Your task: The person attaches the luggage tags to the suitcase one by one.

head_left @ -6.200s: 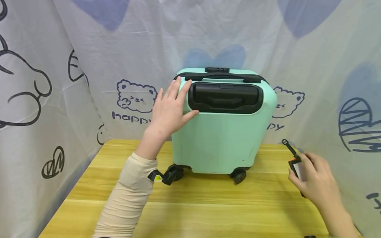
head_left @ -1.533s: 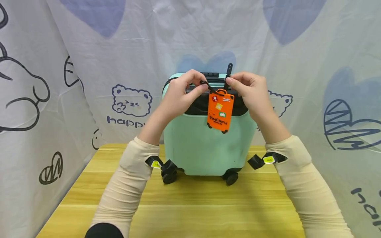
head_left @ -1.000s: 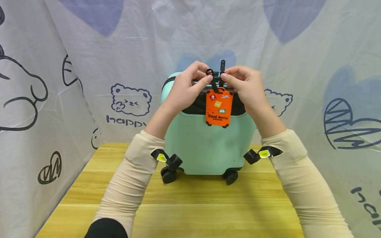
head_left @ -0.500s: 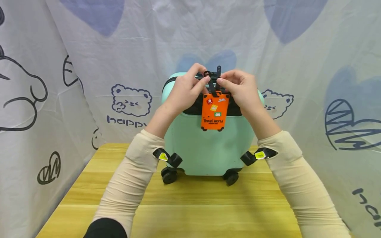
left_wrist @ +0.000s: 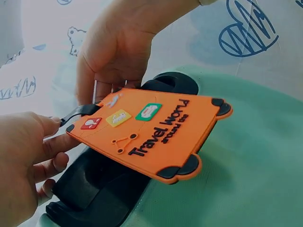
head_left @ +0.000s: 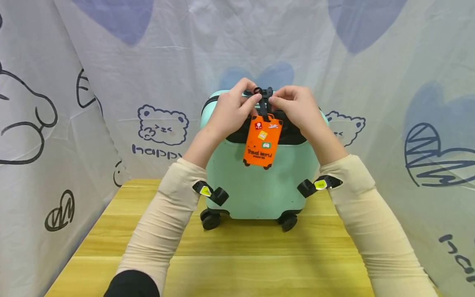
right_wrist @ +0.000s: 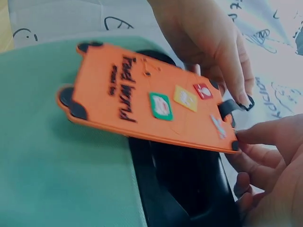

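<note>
A mint-green suitcase (head_left: 259, 189) stands upright at the back of the table. In front of its black handle recess hangs an orange luggage tag (head_left: 262, 140) printed "Travel World". My left hand (head_left: 231, 109) pinches the buckle end of the tag's black strap (head_left: 264, 110) between thumb and fingertips. On the other side, my right hand (head_left: 297, 108) pinches the strap's free end, close beside the buckle. The left wrist view shows the tag (left_wrist: 156, 135) tilted out over the suitcase. Hands and tag hide much of the carry handle; whether the strap passes round it, I cannot tell.
The suitcase's black wheels (head_left: 210, 220) rest on the yellow wood-grain table (head_left: 237, 260). A printed white curtain (head_left: 159, 62) hangs close behind and along both sides. Small black cameras (head_left: 219, 196) sit on both wrists.
Earlier the left hand lay on the suitcase and the right held the tag off to the right. Lately the right hand has moved left, the strap's free end has dropped toward the buckle, and the tag has tilted.
</note>
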Tool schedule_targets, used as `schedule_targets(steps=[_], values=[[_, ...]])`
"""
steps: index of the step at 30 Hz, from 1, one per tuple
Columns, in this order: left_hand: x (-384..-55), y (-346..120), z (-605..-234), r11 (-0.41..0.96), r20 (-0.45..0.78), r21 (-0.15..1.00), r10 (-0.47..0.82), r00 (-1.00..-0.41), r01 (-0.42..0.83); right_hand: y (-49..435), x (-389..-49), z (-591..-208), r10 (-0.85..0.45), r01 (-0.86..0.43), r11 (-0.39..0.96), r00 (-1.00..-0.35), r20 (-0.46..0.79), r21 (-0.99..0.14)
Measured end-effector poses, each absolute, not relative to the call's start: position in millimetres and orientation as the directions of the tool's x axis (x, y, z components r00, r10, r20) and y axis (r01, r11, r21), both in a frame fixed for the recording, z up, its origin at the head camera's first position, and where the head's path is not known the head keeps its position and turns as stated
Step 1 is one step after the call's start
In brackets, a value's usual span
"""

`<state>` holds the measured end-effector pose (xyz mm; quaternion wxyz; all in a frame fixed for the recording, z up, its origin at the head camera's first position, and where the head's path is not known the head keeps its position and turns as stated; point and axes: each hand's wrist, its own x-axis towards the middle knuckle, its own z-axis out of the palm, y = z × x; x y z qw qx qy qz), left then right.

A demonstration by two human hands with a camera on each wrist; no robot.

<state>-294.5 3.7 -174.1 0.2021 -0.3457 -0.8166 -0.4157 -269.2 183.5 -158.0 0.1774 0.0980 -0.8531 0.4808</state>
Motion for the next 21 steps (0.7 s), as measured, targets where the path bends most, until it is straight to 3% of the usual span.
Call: schedule_targets(steps=[8,21], values=[[-303,8,-170,0.412,0.598,0.566,0.391,-0.700,0.714,191,-281,-157,0.009,-0.325,0.549,-0.919,0.395,-0.770],[-309,10,-166,0.422,0.575,0.602,0.360,-0.735,0.678,193,-290,-151,-0.004,-0.199,0.681,-0.963,0.268,-0.705]])
